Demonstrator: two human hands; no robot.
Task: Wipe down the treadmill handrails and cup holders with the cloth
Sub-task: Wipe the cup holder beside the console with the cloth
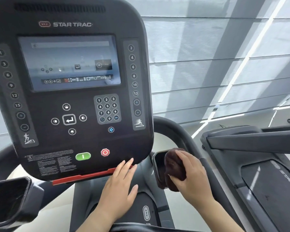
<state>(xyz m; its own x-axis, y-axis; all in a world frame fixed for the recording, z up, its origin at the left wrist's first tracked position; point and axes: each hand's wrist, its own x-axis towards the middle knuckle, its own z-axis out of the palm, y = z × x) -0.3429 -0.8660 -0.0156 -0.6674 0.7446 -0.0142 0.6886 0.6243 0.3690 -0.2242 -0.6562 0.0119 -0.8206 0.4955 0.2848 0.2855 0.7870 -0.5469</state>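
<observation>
At the right cup holder (158, 162), the right hand (192, 179) grips a bunched maroon cloth (174, 166) against the rim. Left hand (119, 186), fingers straight, rests on the lower edge of the console (74, 104). Cloth likely soft, light, pliable; best held bunched in the palm.

A gym or fitness room: a commercial Star Trac treadmill console (70, 104) with speed and incline keys fills the view, a second treadmill (241, 143) stands just beside it, both facing wide windows covered by pale blinds (208, 56)
</observation>
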